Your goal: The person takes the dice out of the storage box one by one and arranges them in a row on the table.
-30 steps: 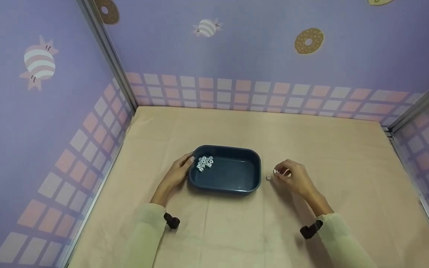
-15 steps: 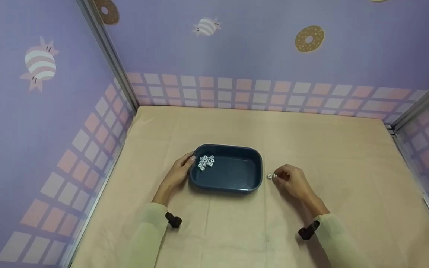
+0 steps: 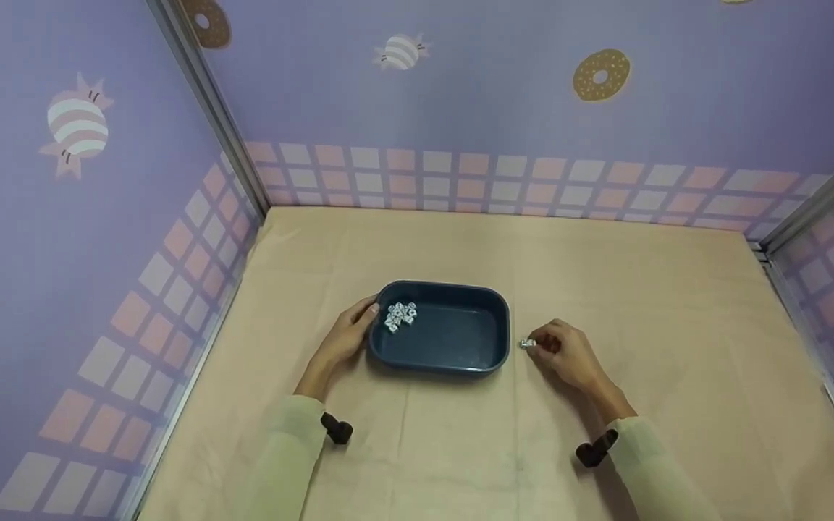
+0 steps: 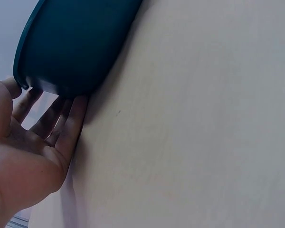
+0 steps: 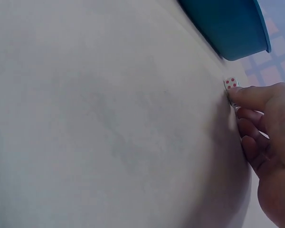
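A dark blue rectangular plastic tray (image 3: 453, 340) with rounded corners stands mid-table. My left hand (image 3: 348, 334) grips its left end, the thumb over the rim and the fingers against the outer wall, as the left wrist view shows. Several white dice (image 3: 399, 316) lie bunched in the tray's left part. Just right of the tray, my right hand (image 3: 567, 351) pinches a white die at its thumb and fingertips. Another die (image 3: 524, 344) sits on the cloth, close against the pinched one. The right wrist view shows a die (image 5: 231, 82) with red pips at the thumb tip, partly hidden.
A beige cloth (image 3: 453, 449) with faint creases covers the table. Purple patterned panels (image 3: 489, 94) rise behind and at both sides, with metal posts (image 3: 207, 101) at the corners. A dark camera mount is on each wrist.
My right hand has come down slightly and brought its die to the left, up beside the die on the cloth. The left hand still holds the tray in place.
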The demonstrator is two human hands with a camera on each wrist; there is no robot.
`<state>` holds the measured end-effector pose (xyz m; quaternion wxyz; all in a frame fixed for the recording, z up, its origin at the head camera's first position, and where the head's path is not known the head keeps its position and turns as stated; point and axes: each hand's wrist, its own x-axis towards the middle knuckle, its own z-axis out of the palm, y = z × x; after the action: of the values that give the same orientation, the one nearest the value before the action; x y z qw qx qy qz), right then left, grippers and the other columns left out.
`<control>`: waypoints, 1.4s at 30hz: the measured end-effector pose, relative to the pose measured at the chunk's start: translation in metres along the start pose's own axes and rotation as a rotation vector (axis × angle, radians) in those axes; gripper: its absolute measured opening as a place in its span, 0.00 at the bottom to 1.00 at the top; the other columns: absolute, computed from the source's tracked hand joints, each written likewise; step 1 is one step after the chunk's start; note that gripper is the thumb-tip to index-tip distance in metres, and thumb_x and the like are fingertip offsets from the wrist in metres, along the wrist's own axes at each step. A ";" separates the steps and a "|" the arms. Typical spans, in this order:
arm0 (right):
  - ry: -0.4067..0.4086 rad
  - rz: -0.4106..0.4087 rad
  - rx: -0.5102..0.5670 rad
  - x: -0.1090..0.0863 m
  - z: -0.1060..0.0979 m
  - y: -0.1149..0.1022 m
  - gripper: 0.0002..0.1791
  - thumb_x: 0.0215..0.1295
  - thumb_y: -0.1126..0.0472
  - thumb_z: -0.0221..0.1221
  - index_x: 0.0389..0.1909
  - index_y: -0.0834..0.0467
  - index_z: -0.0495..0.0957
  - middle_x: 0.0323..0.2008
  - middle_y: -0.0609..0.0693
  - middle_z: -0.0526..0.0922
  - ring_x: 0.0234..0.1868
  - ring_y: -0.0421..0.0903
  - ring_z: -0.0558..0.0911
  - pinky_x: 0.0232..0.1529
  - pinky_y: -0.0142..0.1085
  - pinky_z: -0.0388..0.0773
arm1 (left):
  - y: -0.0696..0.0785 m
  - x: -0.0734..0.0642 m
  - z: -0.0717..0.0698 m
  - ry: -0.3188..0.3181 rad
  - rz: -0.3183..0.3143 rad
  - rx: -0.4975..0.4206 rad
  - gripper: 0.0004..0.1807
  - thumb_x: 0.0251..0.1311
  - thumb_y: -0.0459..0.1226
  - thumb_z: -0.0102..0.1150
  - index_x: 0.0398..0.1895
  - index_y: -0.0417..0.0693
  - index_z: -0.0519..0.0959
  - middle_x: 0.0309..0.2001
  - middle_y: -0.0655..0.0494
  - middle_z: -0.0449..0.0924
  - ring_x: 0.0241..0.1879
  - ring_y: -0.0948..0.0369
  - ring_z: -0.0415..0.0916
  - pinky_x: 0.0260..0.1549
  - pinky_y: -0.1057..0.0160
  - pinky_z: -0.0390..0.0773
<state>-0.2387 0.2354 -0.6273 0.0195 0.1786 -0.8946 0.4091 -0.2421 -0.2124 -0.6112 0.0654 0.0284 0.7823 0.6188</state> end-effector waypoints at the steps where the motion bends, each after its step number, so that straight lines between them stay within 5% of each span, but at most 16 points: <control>1: -0.008 0.010 0.011 0.000 0.000 0.000 0.08 0.65 0.68 0.73 0.44 0.59 0.89 0.37 0.49 0.82 0.36 0.46 0.79 0.37 0.32 0.75 | 0.000 0.000 0.000 0.001 0.000 0.001 0.30 0.83 0.49 0.50 0.79 0.45 0.69 0.78 0.44 0.66 0.80 0.47 0.57 0.79 0.45 0.54; 20: -0.033 0.046 0.066 0.002 0.005 0.003 0.07 0.64 0.65 0.74 0.43 0.56 0.90 0.38 0.50 0.80 0.38 0.48 0.76 0.40 0.36 0.71 | -0.004 -0.001 0.002 0.007 0.011 0.003 0.29 0.83 0.49 0.49 0.79 0.46 0.69 0.78 0.45 0.67 0.81 0.47 0.56 0.79 0.46 0.53; 28: -0.034 0.056 0.088 0.001 -0.003 -0.003 0.15 0.64 0.68 0.74 0.50 0.62 0.85 0.41 0.55 0.82 0.40 0.50 0.79 0.42 0.34 0.75 | -0.003 0.000 0.001 0.016 -0.004 0.024 0.30 0.83 0.50 0.49 0.79 0.45 0.69 0.78 0.45 0.66 0.81 0.46 0.56 0.79 0.46 0.52; 37: 0.176 -0.011 0.159 0.015 -0.020 -0.046 0.13 0.67 0.67 0.72 0.49 0.65 0.85 0.40 0.53 0.85 0.42 0.51 0.83 0.40 0.30 0.78 | -0.002 0.001 0.000 -0.011 -0.006 -0.022 0.30 0.84 0.49 0.49 0.80 0.45 0.67 0.79 0.44 0.65 0.81 0.47 0.56 0.79 0.47 0.54; 42: 0.174 -0.142 0.212 0.036 -0.005 -0.084 0.12 0.67 0.66 0.73 0.48 0.64 0.85 0.40 0.52 0.86 0.41 0.50 0.84 0.40 0.34 0.80 | -0.001 0.002 0.000 -0.015 -0.003 -0.027 0.29 0.84 0.48 0.49 0.79 0.45 0.68 0.78 0.43 0.67 0.80 0.46 0.58 0.78 0.46 0.55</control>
<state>-0.2453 0.1778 -0.5565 0.1071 0.2062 -0.8266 0.5126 -0.2438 -0.2126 -0.6122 0.0726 0.0312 0.7733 0.6290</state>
